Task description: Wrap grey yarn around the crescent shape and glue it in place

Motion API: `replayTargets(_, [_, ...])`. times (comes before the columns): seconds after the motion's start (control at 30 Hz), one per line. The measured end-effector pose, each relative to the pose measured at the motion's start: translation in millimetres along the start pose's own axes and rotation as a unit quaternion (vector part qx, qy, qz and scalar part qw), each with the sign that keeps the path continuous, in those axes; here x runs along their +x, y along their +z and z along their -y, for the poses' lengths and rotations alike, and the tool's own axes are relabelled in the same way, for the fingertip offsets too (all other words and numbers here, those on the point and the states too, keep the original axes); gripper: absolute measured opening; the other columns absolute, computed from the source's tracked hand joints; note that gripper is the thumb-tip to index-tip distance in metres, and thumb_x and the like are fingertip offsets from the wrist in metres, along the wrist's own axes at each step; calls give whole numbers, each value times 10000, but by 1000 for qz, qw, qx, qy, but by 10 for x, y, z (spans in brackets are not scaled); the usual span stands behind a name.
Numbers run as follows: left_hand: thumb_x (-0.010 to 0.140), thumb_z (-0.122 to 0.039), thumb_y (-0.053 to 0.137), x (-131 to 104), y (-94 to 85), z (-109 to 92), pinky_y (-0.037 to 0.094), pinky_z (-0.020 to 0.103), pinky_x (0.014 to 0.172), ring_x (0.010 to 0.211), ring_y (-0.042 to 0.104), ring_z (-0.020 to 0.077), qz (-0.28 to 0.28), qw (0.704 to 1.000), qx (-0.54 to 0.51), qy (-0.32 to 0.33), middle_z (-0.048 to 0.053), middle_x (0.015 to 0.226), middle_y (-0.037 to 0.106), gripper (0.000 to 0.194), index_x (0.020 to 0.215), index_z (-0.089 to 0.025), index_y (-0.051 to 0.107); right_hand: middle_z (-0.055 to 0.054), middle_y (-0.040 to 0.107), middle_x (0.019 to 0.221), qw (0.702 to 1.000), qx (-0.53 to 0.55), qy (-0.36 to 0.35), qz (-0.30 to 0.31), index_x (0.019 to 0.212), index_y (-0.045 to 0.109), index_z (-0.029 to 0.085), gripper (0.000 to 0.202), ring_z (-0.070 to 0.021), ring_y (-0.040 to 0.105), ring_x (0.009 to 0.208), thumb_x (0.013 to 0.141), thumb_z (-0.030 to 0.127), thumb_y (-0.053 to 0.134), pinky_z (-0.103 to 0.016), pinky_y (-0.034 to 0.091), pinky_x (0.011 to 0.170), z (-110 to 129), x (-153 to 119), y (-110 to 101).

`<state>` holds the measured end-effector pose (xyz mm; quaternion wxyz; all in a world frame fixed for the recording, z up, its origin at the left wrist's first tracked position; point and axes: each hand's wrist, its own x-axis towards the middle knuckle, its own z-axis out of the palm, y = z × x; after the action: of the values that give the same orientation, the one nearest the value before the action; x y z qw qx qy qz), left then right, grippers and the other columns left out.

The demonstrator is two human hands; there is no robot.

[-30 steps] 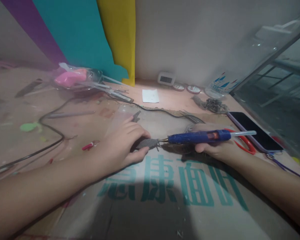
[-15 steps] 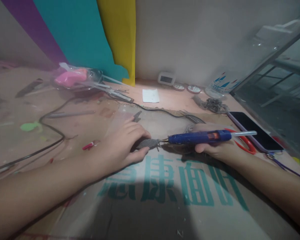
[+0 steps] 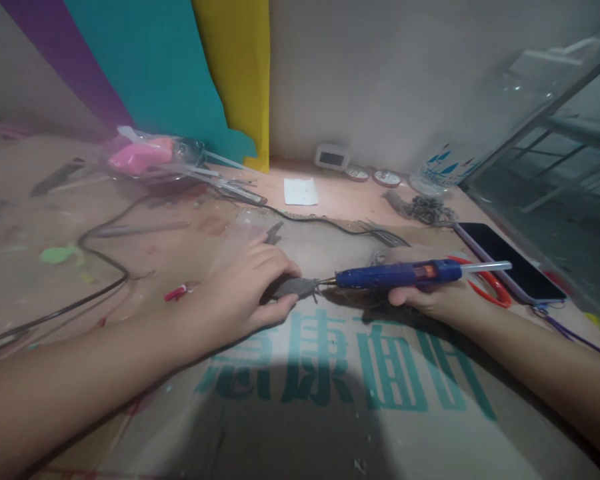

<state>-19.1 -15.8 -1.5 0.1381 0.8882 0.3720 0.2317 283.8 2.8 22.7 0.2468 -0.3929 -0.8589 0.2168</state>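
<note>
Between the thumb and fingers of my left hand (image 3: pixel 260 283) is a small grey piece that looks wrapped in cord (image 3: pixel 296 288), with loose strands at its right end. My right hand (image 3: pixel 415 293) grips a blue hot glue gun (image 3: pixel 385 274) lying level, its metal nozzle pointing left. The nozzle tip is at the strands of the grey piece; whether glue is coming out is too small to tell. A clear glue stick (image 3: pixel 487 267) juts from the gun's back end. Most fingers of my right hand are hidden behind the gun.
Printed cardboard (image 3: pixel 310 427) lies under my hands. Red-handled scissors (image 3: pixel 495 290) and a phone (image 3: pixel 510 260) are at the right. Grey cord (image 3: pixel 423 208), a white paper (image 3: pixel 301 192) and a small digital display (image 3: pixel 332 157) sit toward the wall. A black cable (image 3: pixel 105 257) winds across the left.
Almost nothing differs. Both hands, the grey piece and the glue gun keep their places, with only a very slight shift of the whole view.
</note>
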Motion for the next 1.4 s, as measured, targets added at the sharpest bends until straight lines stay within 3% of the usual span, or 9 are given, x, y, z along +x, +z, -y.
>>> replayTargets(0.67, [849,-273,602,25,-4,-4,313,494,1120,931,597,207,-6,1000,-14,2,27,934,645,149,975,-194,603,-14,559,621,999,-13,23,-20,688,599,215,557,-158,494,548,760,766,560,-293,354,505,-33,-35,19])
replayTargets(0.93, [864,-289,596,2,2,10,294,481,1134,969,594,207,-13,1000,-5,4,24,952,647,163,1000,-199,603,-14,544,585,999,-11,-29,-25,638,586,203,564,-143,497,525,774,749,573,-285,352,493,-31,-9,21])
replayTargets(1.4, [875,-302,581,-2,5,12,275,476,1152,976,603,208,-1,1000,-15,12,32,970,656,173,1016,-202,596,-13,536,588,1000,-21,-7,-15,631,578,197,598,-146,504,545,758,780,554,-286,376,513,-18,-10,26])
